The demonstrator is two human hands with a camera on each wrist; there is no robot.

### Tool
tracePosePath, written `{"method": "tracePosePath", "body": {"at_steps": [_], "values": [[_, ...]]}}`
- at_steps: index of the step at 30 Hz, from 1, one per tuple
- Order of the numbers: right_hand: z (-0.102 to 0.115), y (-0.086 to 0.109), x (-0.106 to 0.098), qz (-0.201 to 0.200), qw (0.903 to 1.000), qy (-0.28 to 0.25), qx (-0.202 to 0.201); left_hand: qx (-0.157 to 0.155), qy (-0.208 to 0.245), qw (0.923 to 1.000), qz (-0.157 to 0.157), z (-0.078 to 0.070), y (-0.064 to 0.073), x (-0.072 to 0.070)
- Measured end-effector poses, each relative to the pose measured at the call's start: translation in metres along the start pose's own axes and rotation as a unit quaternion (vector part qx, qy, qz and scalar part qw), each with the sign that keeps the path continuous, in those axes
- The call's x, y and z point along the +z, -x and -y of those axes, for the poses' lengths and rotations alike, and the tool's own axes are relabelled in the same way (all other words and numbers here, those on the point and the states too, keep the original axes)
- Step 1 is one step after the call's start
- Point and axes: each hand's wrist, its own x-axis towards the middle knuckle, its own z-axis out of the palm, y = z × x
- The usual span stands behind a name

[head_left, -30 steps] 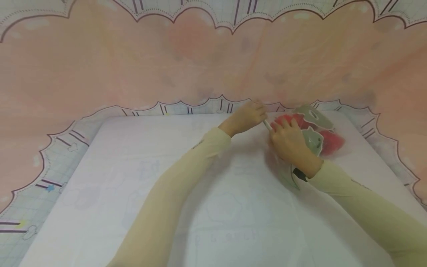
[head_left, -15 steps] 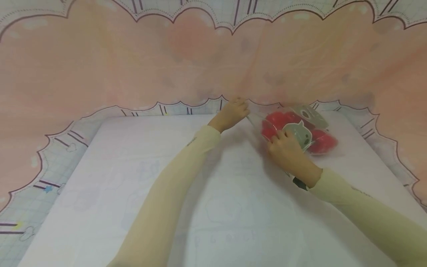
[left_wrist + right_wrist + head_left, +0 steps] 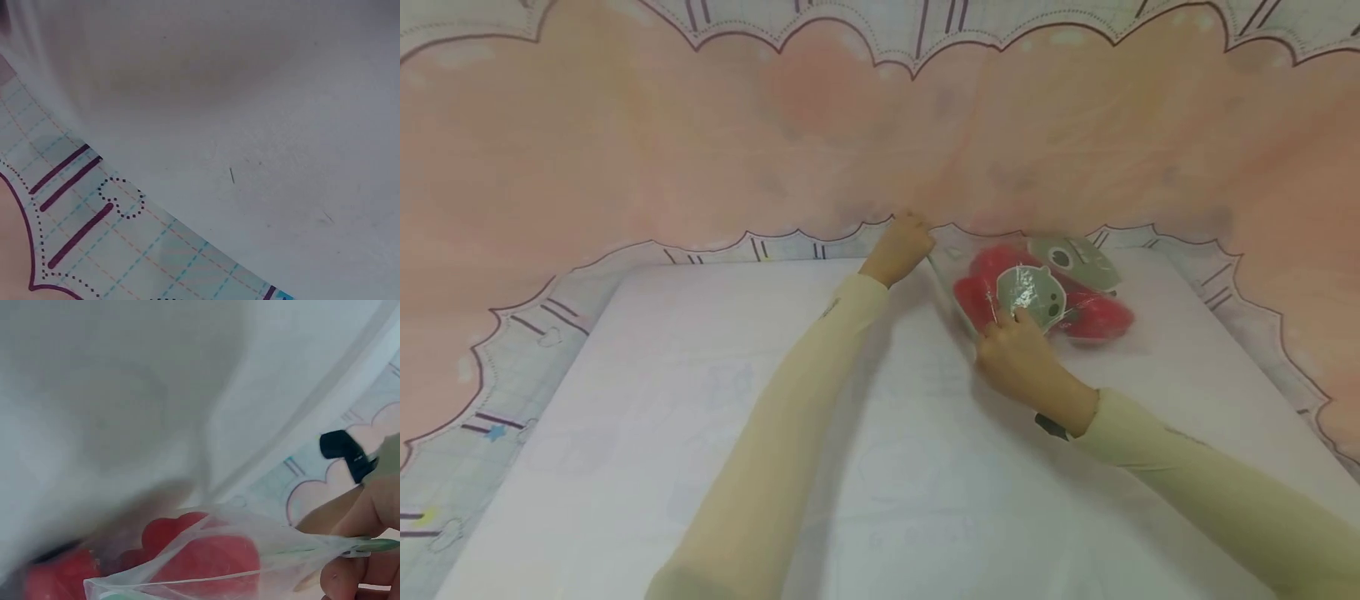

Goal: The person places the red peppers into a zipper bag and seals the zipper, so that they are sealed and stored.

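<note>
A clear plastic bag [image 3: 1030, 287] with grey-green cartoon faces printed on it stands at the far right part of the white table. Red, rounded things [image 3: 1099, 318] fill it; their kind is hard to make out through the film. With curled fingers my left hand [image 3: 898, 248] pinches one end of the bag's edge, beyond the table's back edge. My right hand [image 3: 1024, 360] grips the nearer end of that edge. Between the hands the edge is drawn fairly straight. In the right wrist view, fingers [image 3: 372, 509] pinch the bag's greenish edge strip. The left wrist view shows neither hand clearly.
The white table [image 3: 715, 333] spreads below both arms, with faint marks showing through its surface. Behind it hangs a peach cloth [image 3: 737, 142] with scalloped outlines. A black device [image 3: 1051, 426] is on the right wrist.
Both hands and the bag have shifted left. The left hand has moved away from the right, stretching out the bag's edge, and more of the printed front shows now.
</note>
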Motion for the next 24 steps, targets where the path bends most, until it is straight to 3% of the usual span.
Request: {"method": "tracePosePath", "body": {"at_steps": [7, 11, 15, 18, 21, 24], "values": [[0.011, -0.008, 0.001, -0.013, 0.9998, -0.015, -0.001, -0.044, 0.014, 0.9979, 0.046, 0.006, -0.003, 0.007], [0.014, -0.01, 0.004, -0.031, 0.9994, -0.019, 0.0, -0.05, -0.001, 0.9977, 0.046, 0.008, -0.004, 0.01], [0.018, -0.014, 0.011, -0.04, 0.9986, -0.035, 0.003, -0.081, 0.024, 0.9951, 0.05, 0.009, -0.002, 0.014], [0.022, -0.019, 0.015, -0.036, 0.9982, -0.048, 0.003, -0.122, 0.071, 0.987, 0.077, 0.011, 0.0, 0.019], [0.025, -0.023, 0.019, -0.03, 0.998, -0.056, 0.007, -0.166, 0.113, 0.9741, 0.104, 0.013, 0.003, 0.024], [0.027, -0.028, 0.022, -0.031, 0.998, -0.054, 0.015, -0.195, 0.123, 0.965, 0.126, 0.015, 0.009, 0.029]]}}
